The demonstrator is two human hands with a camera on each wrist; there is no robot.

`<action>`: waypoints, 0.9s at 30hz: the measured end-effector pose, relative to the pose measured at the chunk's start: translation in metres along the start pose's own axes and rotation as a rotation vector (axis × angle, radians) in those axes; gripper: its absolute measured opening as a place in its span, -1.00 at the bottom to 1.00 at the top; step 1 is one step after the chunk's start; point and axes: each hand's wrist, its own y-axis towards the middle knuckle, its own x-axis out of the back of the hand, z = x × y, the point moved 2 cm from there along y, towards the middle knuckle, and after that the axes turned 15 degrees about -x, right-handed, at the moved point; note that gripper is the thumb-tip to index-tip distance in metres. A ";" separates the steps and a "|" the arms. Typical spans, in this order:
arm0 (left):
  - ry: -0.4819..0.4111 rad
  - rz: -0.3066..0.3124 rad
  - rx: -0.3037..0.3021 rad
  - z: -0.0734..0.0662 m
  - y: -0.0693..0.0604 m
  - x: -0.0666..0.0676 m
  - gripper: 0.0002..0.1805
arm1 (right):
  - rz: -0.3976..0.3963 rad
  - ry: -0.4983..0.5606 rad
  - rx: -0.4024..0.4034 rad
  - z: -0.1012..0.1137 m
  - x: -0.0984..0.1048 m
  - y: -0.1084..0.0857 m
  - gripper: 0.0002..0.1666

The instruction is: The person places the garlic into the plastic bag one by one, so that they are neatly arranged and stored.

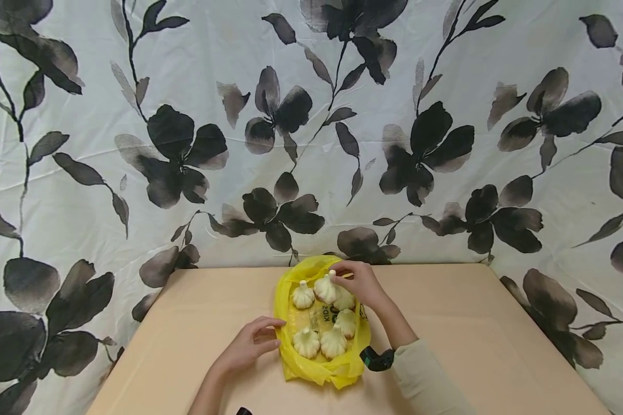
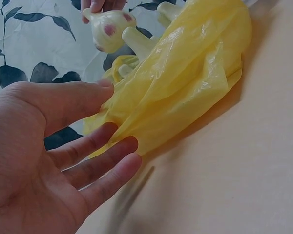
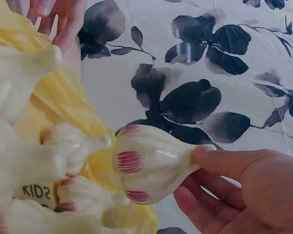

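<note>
A yellow plastic bag [image 1: 326, 369] lies on the table with its mouth spread wide. Several white garlic bulbs [image 1: 306, 343] sit inside it, around dark print on the bag's bottom. My right hand [image 1: 360, 283] pinches one garlic bulb [image 3: 151, 163] by its stem between thumb and fingers, over the far part of the bag. That bulb has purple-pink streaks and a glossy surface. At the bag's left side, my left hand [image 1: 251, 344] touches the plastic with thumb and fingertips, its fingers fairly straight and spread, as the left wrist view shows.
The tan tabletop [image 1: 446, 323] extends on both sides of the bag. Behind and beside it hangs a white cloth [image 1: 353, 173] with dark flower prints. A black wrist device [image 1: 378, 359] is strapped on the right wrist, near the bag's right edge.
</note>
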 end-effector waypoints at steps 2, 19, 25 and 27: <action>0.001 0.002 0.003 0.000 0.000 -0.001 -0.54 | 0.016 0.006 0.006 0.001 -0.005 -0.001 -0.73; -0.002 0.016 0.035 0.003 0.000 -0.002 -0.54 | 0.094 0.017 0.034 -0.005 -0.032 -0.006 -0.76; -0.001 0.009 0.030 0.001 0.001 -0.001 -0.52 | 0.118 0.002 0.031 -0.004 -0.039 -0.007 -0.78; 0.000 0.011 0.022 0.000 0.001 -0.001 -0.52 | 0.122 -0.005 0.032 -0.004 -0.041 -0.008 -0.79</action>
